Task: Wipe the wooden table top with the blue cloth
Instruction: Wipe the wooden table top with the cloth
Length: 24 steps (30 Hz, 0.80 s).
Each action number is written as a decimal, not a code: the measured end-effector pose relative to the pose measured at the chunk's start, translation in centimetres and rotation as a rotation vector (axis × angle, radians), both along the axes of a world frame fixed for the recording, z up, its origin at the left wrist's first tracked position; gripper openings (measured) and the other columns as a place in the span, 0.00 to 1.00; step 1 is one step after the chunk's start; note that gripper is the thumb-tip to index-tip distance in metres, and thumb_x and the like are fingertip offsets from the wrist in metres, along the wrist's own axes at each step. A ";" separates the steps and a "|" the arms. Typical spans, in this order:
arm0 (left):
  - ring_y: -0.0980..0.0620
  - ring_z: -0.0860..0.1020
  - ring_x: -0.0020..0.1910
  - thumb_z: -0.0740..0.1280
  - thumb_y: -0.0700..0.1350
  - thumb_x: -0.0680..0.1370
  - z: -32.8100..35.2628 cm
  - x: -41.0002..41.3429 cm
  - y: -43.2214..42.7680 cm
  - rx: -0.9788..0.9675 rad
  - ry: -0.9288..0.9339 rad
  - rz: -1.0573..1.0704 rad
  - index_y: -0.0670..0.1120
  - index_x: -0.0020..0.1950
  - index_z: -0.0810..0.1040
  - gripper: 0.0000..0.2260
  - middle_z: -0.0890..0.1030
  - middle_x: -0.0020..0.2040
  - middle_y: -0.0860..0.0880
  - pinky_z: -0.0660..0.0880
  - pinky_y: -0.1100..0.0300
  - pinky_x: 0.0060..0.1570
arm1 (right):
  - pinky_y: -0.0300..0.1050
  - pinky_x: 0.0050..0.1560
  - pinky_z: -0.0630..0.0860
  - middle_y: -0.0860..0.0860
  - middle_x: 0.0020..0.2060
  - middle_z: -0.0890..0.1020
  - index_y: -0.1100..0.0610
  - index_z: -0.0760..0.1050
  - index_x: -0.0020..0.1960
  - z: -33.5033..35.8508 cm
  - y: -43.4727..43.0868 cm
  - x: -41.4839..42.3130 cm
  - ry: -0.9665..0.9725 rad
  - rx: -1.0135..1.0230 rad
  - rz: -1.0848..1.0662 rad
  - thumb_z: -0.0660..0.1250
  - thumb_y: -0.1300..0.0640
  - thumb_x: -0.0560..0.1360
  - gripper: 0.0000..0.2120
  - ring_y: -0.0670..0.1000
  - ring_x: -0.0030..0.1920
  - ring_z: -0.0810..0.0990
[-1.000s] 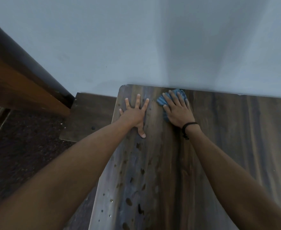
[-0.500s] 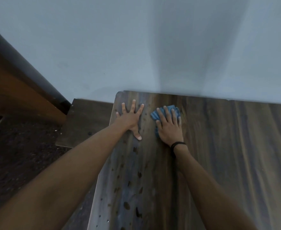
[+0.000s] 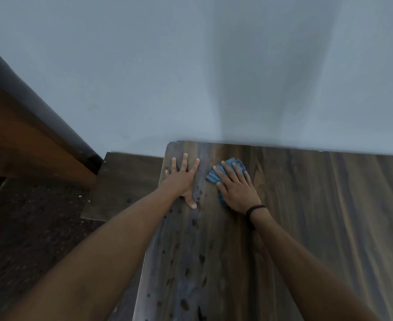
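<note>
The blue cloth (image 3: 212, 177) lies on the wooden table (image 3: 311, 205) close to its far left corner, a little in from the far edge, which meets the pale blue-grey wall (image 3: 191, 66). The right hand (image 3: 237, 189) lies flat on top of the cloth, palm down, its fingers straight and slightly fanned, pressing the cloth to the wood rather than pinching it. Most of the cloth is hidden under that palm. Crumpled blue folds show past the fingertips toward the far edge, along the thumb side of the hand, and in a small strip under the thumb side of the palm. From what shows, the bunch is longer from far to near than from side to side, so its long axis runs roughly with the hand, angled slightly toward the far right. A black band (image 3: 254, 210) circles the right wrist. Just beside the cloth, toward the left edge, the left hand (image 3: 182, 180) rests on bare wood with its fingers spread wide and its thumb pointing back toward the near side; it does not touch the cloth. Dark spots (image 3: 191, 274) dot the table along its left edge, nearer than both hands. Off the left edge sits a lower dark wooden board (image 3: 121, 186) on a dark floor (image 3: 28, 228), with a brown wooden beam (image 3: 17, 140) slanting at far left.
</note>
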<state>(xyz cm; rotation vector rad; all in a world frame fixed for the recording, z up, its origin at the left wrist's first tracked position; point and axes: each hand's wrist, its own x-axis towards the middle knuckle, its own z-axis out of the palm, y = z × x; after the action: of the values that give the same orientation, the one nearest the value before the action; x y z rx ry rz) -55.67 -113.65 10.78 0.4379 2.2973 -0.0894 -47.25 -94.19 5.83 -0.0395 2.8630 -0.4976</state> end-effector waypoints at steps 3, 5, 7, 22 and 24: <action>0.33 0.26 0.73 0.82 0.56 0.62 0.1 -0.1 0.2 -0.008 -0.009 0.004 0.55 0.75 0.24 0.69 0.20 0.73 0.45 0.42 0.32 0.73 | 0.57 0.77 0.35 0.45 0.81 0.43 0.41 0.44 0.81 0.5 0.6 -3.2 -0.025 -0.019 -0.139 0.46 0.44 0.85 0.26 0.52 0.80 0.38; 0.33 0.26 0.73 0.82 0.56 0.62 0.1 0.0 0.3 -0.019 -0.012 0.011 0.55 0.75 0.24 0.69 0.20 0.72 0.45 0.42 0.32 0.73 | 0.58 0.77 0.35 0.46 0.81 0.43 0.43 0.44 0.82 0.7 -0.4 -4.4 -0.025 -0.020 -0.191 0.46 0.45 0.85 0.26 0.53 0.81 0.37; 0.33 0.26 0.72 0.82 0.56 0.62 0.2 0.0 0.4 -0.034 -0.020 0.009 0.55 0.75 0.23 0.69 0.19 0.72 0.45 0.42 0.32 0.73 | 0.57 0.77 0.35 0.46 0.82 0.43 0.42 0.44 0.82 0.5 -1.1 -3.7 -0.001 -0.023 -0.141 0.47 0.45 0.85 0.26 0.54 0.81 0.38; 0.35 0.28 0.74 0.83 0.55 0.60 0.3 0.3 0.1 0.037 0.003 0.052 0.48 0.77 0.26 0.71 0.23 0.75 0.48 0.44 0.34 0.74 | 0.57 0.78 0.39 0.45 0.81 0.49 0.40 0.48 0.81 -0.6 -1.4 -2.9 0.050 0.015 -0.059 0.47 0.44 0.85 0.25 0.52 0.81 0.42; 0.36 0.29 0.75 0.84 0.55 0.60 0.5 0.2 -0.1 0.050 0.013 0.060 0.47 0.77 0.26 0.71 0.24 0.75 0.49 0.44 0.34 0.74 | 0.58 0.78 0.42 0.45 0.81 0.51 0.41 0.50 0.81 -0.6 -0.2 -4.1 0.048 0.007 -0.091 0.47 0.44 0.85 0.25 0.52 0.81 0.44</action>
<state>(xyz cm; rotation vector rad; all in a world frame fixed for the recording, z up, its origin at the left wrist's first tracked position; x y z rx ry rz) -55.43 -113.71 11.24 0.3942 2.3275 -0.0049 -51.33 -94.42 5.25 0.0810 2.9233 -0.5107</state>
